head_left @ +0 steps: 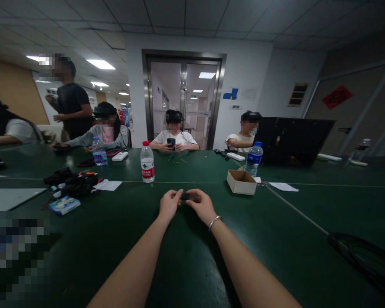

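Both my arms reach forward over the dark green table point(122, 256). Between my fingertips is a small black object point(185, 196), too small and dark to name. My left hand point(170, 204) pinches its left end between thumb and fingers. At its right end, the fingers of my right hand point(202, 205) close on it; a silver bangle point(214, 222) circles that wrist. The object is held just over the tabletop. Beyond my hands to the left stands a red-capped water bottle point(147, 162), and to the right sits an open cardboard box point(241, 183).
Black gear and cables point(77, 182) lie at left beside a blue-white packet point(64, 205). Blue-capped bottles point(254, 158) and a black monitor point(291, 141) stand at right. A coiled black cable point(365, 256) lies near right. Several people sit across the table; one person point(72, 98) stands behind.
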`<state>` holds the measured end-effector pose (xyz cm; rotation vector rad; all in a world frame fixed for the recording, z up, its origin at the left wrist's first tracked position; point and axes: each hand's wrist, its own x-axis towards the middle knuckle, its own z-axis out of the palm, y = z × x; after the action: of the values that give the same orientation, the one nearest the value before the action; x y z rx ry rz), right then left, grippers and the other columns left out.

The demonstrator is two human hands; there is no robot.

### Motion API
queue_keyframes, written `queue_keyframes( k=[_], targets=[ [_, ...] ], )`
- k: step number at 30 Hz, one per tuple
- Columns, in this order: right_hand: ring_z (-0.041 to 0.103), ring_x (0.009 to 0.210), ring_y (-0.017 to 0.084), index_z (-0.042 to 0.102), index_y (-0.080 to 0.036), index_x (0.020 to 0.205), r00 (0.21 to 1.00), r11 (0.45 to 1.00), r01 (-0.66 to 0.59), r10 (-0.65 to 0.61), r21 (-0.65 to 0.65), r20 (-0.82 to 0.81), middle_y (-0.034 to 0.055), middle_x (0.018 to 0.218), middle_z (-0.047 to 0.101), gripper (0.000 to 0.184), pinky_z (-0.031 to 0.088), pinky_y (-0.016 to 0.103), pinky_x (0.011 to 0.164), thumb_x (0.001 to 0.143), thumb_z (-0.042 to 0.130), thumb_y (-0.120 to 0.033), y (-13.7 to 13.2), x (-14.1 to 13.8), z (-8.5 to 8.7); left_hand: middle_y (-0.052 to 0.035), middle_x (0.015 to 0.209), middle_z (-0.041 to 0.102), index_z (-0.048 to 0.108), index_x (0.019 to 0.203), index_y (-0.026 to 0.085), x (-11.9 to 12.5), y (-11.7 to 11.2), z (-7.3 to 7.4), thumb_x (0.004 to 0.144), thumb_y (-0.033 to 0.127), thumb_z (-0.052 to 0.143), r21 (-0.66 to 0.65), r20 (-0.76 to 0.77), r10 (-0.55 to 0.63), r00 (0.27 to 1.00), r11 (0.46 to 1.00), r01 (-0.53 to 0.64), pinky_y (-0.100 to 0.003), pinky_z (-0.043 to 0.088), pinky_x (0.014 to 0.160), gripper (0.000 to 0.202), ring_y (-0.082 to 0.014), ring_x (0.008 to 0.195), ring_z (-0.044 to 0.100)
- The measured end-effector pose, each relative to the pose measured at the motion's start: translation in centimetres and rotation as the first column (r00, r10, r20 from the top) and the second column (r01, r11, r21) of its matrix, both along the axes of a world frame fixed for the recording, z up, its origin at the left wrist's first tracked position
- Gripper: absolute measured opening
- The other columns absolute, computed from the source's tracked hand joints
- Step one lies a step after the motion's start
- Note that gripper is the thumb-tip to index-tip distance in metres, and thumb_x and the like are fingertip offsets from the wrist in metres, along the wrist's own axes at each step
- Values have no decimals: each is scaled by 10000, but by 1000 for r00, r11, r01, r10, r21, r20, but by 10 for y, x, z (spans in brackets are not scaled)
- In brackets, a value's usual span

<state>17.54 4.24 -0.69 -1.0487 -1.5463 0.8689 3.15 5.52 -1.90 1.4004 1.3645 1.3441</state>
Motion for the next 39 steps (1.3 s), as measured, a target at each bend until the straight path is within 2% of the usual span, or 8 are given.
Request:
queue_keyframes(
  k=[6, 12, 20, 25, 33, 39],
  targets=[
    [595, 633, 158, 625, -125, 925, 978, 985, -104, 76, -137, -197, 40, 733, 621, 344, 511, 294, 602, 658, 683, -333, 4, 6, -4, -10, 614, 559, 588, 738, 147, -1, -1, 2, 686, 499, 585, 34, 83, -127, 988, 992, 125, -217, 373, 524, 357, -134, 591, 522],
    [578, 567, 128, 629, -112, 856, 953, 978, -102, 43, -182, -301, 37, 677, 626, 378, 499, 246, 536, 641, 702, -414, 10, 8, -11, -34, 689, 603, 615, 790, 131, -2, -4, 6, 648, 436, 629, -13, 143, -205, 968, 978, 209, -211, 364, 544, 337, -125, 614, 523],
    [590, 588, 129, 633, -120, 883, 954, 978, -137, 89, -154, -288, 33, 695, 632, 377, 506, 248, 560, 627, 721, -382, 12, 10, -14, -24, 620, 573, 607, 706, 127, -2, -5, 6, 663, 495, 594, 3, 73, -185, 980, 983, 186, -217, 347, 511, 371, -119, 554, 490],
    [597, 612, 152, 624, -122, 895, 971, 985, -114, 83, -129, -224, 41, 703, 628, 370, 507, 278, 577, 636, 708, -372, 10, 8, -11, -26, 628, 573, 618, 727, 135, -2, -2, 3, 672, 509, 584, 9, 52, -134, 990, 991, 133, -221, 352, 519, 379, -130, 572, 499],
    [556, 670, 161, 629, -173, 903, 997, 996, 71, -72, 52, 4, 11, 723, 598, 250, 464, 280, 620, 671, 657, -260, -3, -2, 2, -23, 611, 558, 604, 680, 134, -5, 5, -5, 677, 575, 568, -25, 109, -95, 989, 995, 99, -210, 322, 485, 442, -114, 539, 475],
    [548, 743, 172, 620, -195, 920, 995, 960, 55, -74, 274, 61, 29, 827, 587, 239, 462, 296, 701, 680, 631, -194, -7, -6, 8, -26, 585, 541, 577, 641, 131, -4, 8, -5, 668, 635, 534, -39, 131, -61, 989, 997, 67, -210, 300, 456, 507, -111, 504, 462]
  ],
)
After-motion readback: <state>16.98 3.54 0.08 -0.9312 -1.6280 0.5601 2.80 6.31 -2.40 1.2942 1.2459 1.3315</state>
